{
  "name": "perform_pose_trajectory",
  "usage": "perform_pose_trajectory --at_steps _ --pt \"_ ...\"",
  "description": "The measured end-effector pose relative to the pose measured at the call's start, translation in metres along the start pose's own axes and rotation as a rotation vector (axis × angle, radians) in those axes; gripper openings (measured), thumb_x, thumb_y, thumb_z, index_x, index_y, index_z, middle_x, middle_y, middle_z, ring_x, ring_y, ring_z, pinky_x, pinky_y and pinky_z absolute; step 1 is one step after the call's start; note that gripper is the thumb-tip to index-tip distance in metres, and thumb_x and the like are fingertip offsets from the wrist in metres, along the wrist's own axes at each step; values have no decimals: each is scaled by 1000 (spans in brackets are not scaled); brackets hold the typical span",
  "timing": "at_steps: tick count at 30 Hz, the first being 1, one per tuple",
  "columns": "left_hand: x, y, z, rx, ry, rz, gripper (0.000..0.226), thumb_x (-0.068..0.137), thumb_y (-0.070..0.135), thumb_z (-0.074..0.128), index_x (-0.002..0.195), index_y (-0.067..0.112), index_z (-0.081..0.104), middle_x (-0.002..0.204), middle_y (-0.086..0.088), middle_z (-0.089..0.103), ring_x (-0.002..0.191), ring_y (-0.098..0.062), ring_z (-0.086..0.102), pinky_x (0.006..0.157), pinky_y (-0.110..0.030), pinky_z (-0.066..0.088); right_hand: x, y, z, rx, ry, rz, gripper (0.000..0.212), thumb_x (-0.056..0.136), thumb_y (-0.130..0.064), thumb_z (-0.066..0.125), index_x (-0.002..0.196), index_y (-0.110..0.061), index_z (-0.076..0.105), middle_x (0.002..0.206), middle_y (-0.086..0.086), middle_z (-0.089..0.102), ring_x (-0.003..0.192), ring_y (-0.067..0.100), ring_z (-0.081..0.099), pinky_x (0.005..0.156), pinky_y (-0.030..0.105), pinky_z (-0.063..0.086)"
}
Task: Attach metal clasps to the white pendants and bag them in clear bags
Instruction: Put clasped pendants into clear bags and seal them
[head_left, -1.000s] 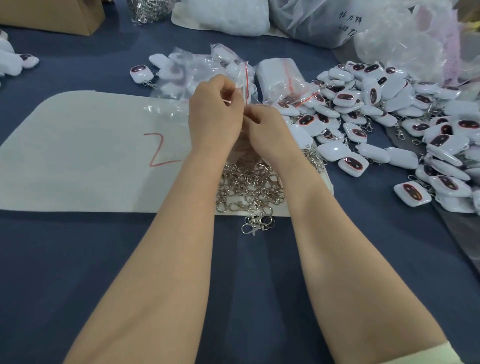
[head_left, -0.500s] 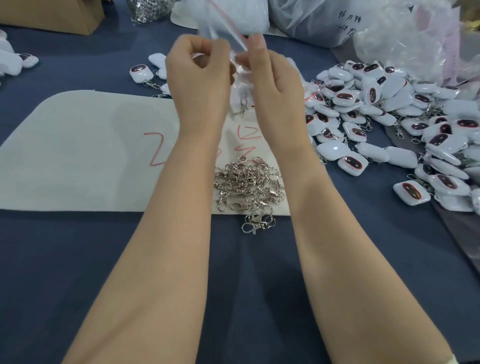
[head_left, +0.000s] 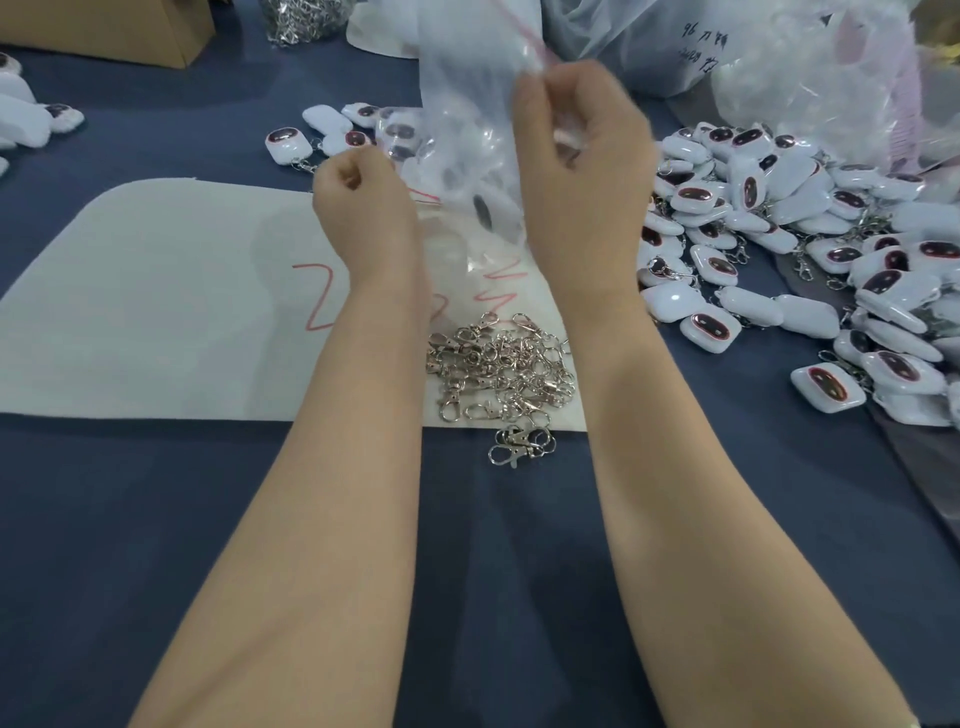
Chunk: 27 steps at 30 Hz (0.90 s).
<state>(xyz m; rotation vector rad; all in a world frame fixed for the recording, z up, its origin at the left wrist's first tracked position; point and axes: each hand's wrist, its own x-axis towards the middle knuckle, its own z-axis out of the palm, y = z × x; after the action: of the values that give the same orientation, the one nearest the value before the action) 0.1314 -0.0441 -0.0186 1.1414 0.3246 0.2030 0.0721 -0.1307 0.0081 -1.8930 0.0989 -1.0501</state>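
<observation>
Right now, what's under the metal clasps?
The clasps lie on a white sheet with red marks; a few sit off its edge on the blue cloth. Anything beneath the sheet is hidden.

Clasps (head_left: 501, 374) on mat (head_left: 156, 312) — pendants (head_left: 779, 234) to right

A cardboard box (head_left: 104, 26) and white sheet (head_left: 156, 312) lie on blue cloth (head_left: 156, 519).

Table (head_left: 156, 545), covered in dark blue cloth. Left of centre: white sheet (head_left: 156, 322) with red scrawls, a heap of metal clasps (head_left: 504, 374) at its near right corner; loose clasps (head_left: 519, 444) on the cloth just beside. Right edge: pile of white pendants (head_left: 779, 234). Far edge: cardboard box (head_left: 130, 26), plastic sacks (head_left: 649, 47).
</observation>
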Motion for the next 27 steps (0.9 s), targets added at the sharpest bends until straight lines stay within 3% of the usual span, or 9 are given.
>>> perform_pose_trajectory --at_steps 2,5,8,11,14,17,20,24,27 --pt "0 -2 -1 30 49 19 21 93 12 45 73 19 45 84 1 53 74 -16 46 70 -24 38 -1 0 1 90 -26 147 15 95 -11 58 82 -6 63 74 -3 62 67 -4 54 65 14 46" --pt "-2 -2 0 50 66 81 20 94 13 43 76 22 44 81 8 47 70 -9 44 66 -16 37 1 3 -4 339 22 299 20 96 -11 56 77 -9 62 79 7 64 79 13 60 81 37 55" --pt "-5 -2 1 83 71 155 10 93 11 44 87 17 47 93 3 52 78 -11 49 69 -15 40 3 9 -7 253 66 366 16 95 -12 57 81 -7 63 84 11 65 80 14 58 89 46 53" --pt "-6 -2 1 120 51 169 7 92 10 46 96 14 50 109 -5 57 89 -13 51 78 -17 42 5 13 -8 339 71 393 16 95 -12 56 80 -8 60 77 6 61 77 13 58 79 40 56" --pt "-6 -7 2 247 -24 156 18 91 13 48 109 12 51 122 -7 53 95 -14 51 91 -26 44 7 28 -5 219 114 507 15 94 -12 55 80 -7 60 81 8 59 80 18 55 85 45 51" --pt "-7 -13 3 401 -100 156 25 90 15 50 115 13 51 125 -5 48 96 -15 49 97 -31 43 5 47 -10 70 123 594 21 95 -15 52 108 -5 64 99 2 64 95 16 61 95 42 51" --pt "-8 -19 4 697 -205 341 29 88 20 54 117 15 57 117 -1 45 116 -22 47 105 -30 34 8 59 -15 59 146 626 19 92 -9 51 108 -10 63 104 0 67 104 21 66 95 42 53" --pt "-18 -33 9 1136 -545 557 23 90 34 57 111 28 65 133 -4 47 125 -29 38 104 -34 29 10 66 -14 64 140 636 18 91 -5 51 85 -22 56 87 -12 59 101 27 66 94 45 52" --pt "-21 -41 11 1329 -596 613 21 93 34 52 106 28 68 121 1 58 121 -28 41 98 -41 31 8 67 -15 40 136 628 22 93 -1 47 107 -12 61 98 -7 61 108 29 65 97 43 51"
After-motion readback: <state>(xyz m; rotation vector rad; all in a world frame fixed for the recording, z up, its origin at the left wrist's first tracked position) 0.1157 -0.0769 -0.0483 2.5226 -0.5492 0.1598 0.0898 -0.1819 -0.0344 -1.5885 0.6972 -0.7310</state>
